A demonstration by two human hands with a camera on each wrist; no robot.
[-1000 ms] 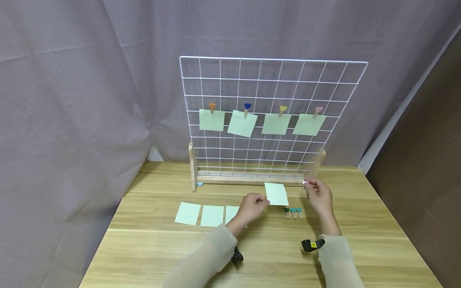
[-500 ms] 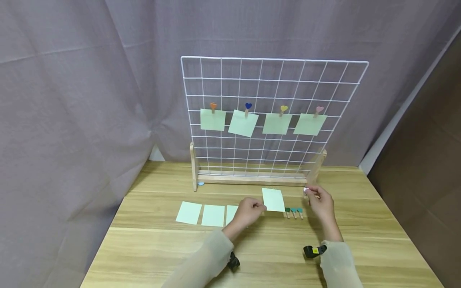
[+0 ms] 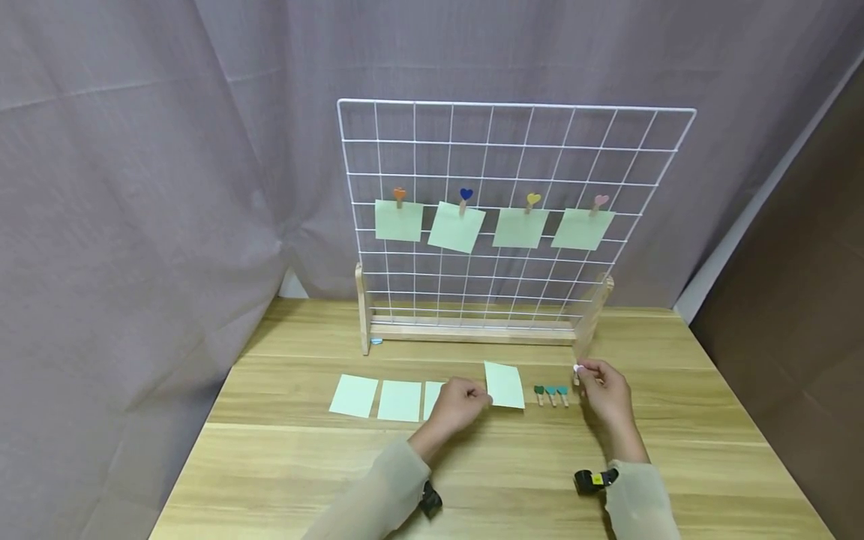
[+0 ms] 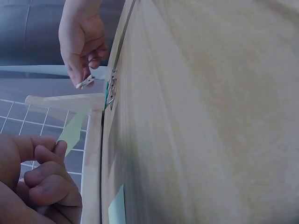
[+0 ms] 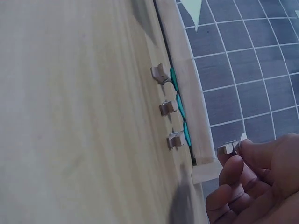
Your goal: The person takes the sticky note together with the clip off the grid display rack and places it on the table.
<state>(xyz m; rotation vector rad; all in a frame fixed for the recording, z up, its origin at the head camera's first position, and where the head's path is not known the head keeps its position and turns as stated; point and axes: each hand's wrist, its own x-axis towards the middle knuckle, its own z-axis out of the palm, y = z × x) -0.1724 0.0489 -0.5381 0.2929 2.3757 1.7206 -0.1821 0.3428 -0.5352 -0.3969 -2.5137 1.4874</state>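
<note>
In the head view my left hand [image 3: 459, 405] pinches a pale green paper note [image 3: 504, 385] by its lower left corner, held up off the table. The left wrist view shows this note [image 4: 74, 131] nearly edge-on between thumb and finger. My right hand [image 3: 607, 391] pinches a small wooden clothespin [image 3: 577, 375] with a whitish top; in the right wrist view that clothespin [image 5: 230, 148] sits at the fingertips. Between the hands, a dark green heart clothespin [image 3: 539, 395] and two teal heart clothespins [image 3: 563, 396] lie on the table.
Behind stands a white wire grid [image 3: 513, 142] on a wooden base [image 3: 472, 333]. Four-sided green notes [image 3: 398, 221] hang there from heart clothespins [image 3: 466, 195]. More notes [image 3: 354, 395] lie in a row on the wooden table [image 3: 270, 465], one partly behind my left hand.
Both hands have come down and nearer to me, away from the grid's base. The left hand with its note also shifts a little left. Each hand keeps its hold.
</note>
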